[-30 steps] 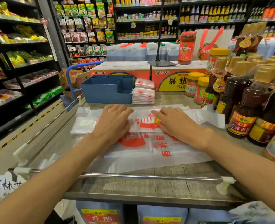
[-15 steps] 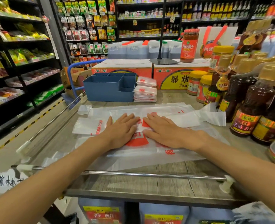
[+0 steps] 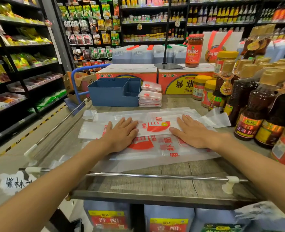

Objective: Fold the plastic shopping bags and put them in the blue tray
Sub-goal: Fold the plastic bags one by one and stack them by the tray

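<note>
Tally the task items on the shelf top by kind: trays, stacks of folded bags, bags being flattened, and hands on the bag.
Blue tray: 1
Stacks of folded bags: 1
Bag being flattened: 1
Hands pressing flat on it, left hand and right hand: 2
Total: 5

The plastic shopping bag (image 3: 155, 131) is thin, translucent white film with glossy red print, smooth where it lies flat. The worktop (image 3: 172, 186) shows matt, grey wood grain, edged near by a shiny metal rail (image 3: 155, 176) on white plastic clips. The blue tray (image 3: 113, 96) is matt, smooth plastic. At right, glass bottles (image 3: 252, 114) gleam, with glossy paper labels and dull gold caps.
</note>
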